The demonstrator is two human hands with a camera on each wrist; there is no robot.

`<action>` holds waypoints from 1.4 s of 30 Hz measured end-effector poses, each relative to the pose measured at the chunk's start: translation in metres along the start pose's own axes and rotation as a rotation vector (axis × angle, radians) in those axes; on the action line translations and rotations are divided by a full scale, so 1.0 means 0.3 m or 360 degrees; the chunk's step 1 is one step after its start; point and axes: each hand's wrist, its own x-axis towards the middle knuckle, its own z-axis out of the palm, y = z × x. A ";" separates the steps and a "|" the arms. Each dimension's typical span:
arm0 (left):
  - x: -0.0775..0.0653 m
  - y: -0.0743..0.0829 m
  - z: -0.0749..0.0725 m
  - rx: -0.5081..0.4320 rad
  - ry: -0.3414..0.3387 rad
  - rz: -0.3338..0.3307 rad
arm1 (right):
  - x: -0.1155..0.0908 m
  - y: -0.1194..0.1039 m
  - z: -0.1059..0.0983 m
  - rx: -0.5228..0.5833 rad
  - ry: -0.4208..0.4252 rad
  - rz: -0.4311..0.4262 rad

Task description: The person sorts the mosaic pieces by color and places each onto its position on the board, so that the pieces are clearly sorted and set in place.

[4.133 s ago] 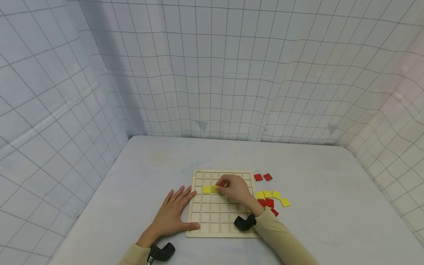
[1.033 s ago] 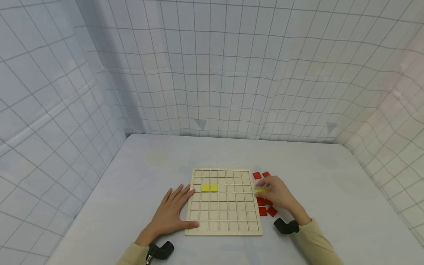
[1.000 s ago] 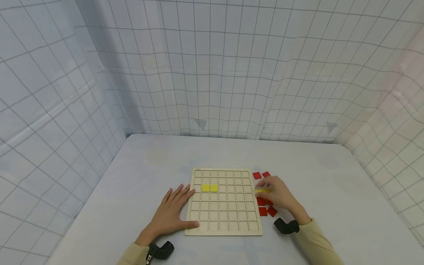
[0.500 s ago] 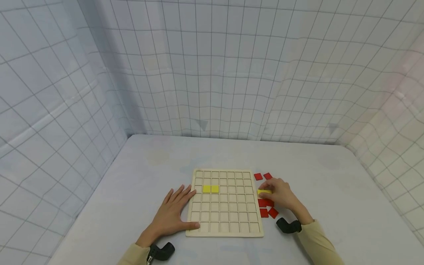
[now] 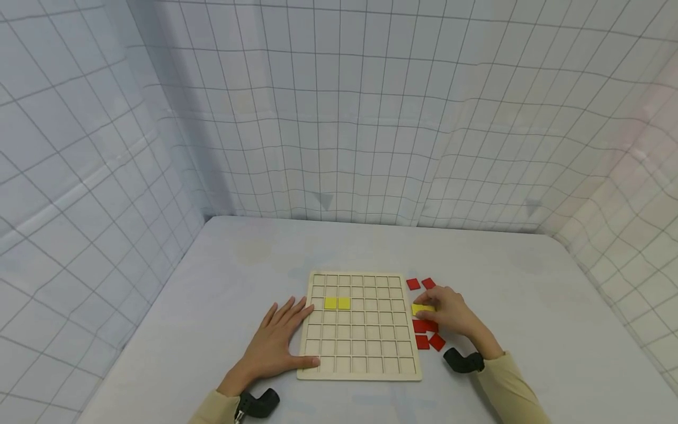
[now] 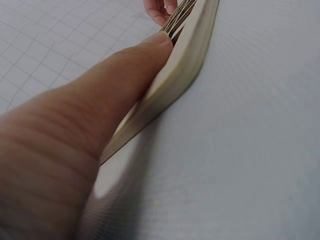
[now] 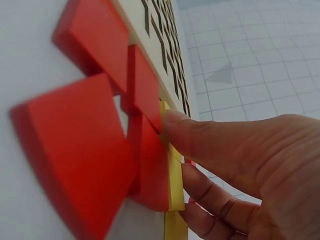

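Note:
My left hand (image 5: 276, 340) lies spread along the left edge of a pale wooden grid board (image 5: 336, 375), its thumb on the near left corner. The left wrist view shows that thumb (image 6: 125, 65) over the board's rim (image 6: 175, 80). Two yellow square tiles (image 5: 337, 303) sit side by side in the board's grid. Just right of the board, my right hand (image 5: 450, 310) pinches at yellow tiles (image 5: 424, 309) between thumb and fingers. In the right wrist view, the thumb tip meets the end of a yellow tile (image 7: 175, 175). The hand hides part of this group.
Several red tiles (image 5: 422, 342) lie on the table close to the board's right edge, on the near side of the right hand. Two more red tiles (image 5: 413, 284) lie by the far right corner. A white grid-patterned curtain (image 5: 339, 118) hangs behind the table.
My right hand has left the second yellow tile in the grid and moved right to the loose tiles. Loose yellow tiles now lie closer together under it. The left hand has stayed put.

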 end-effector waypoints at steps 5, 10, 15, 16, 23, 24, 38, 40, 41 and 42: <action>-0.001 -0.001 0.000 0.0006 -0.0002 0.0003 | -0.003 0.001 -0.001 -0.0016 0.0026 -0.0036; -0.002 0.000 -0.004 0.0000 -0.0004 0.0000 | -0.004 0.000 0.001 -0.0052 0.0044 -0.0080; -0.003 0.001 -0.006 0.0002 -0.0005 -0.0005 | -0.005 -0.010 -0.001 -0.0027 0.0072 -0.0058; -0.003 0.001 -0.006 0.0002 -0.0007 -0.0007 | -0.005 -0.011 -0.002 -0.0017 0.0076 -0.0046; -0.004 0.002 -0.007 -0.0006 -0.0011 -0.0005 | -0.010 -0.014 -0.002 0.0043 0.0086 -0.0013; -0.004 0.002 -0.007 -0.0008 -0.0013 -0.0005 | -0.010 -0.013 -0.001 0.0050 0.0087 -0.0014; -0.005 0.003 -0.005 -0.0011 0.0010 0.0003 | -0.009 -0.017 -0.004 0.0060 0.0102 -0.0060; -0.005 0.003 -0.006 -0.0009 0.0012 0.0007 | -0.007 -0.022 -0.005 0.0048 0.0143 -0.0092; -0.005 0.003 -0.006 -0.0008 0.0013 0.0008 | -0.006 -0.026 -0.005 0.0047 0.0164 -0.0107; -0.005 0.003 -0.006 -0.0004 0.0012 0.0008 | -0.004 -0.030 -0.006 0.0050 0.0181 -0.0119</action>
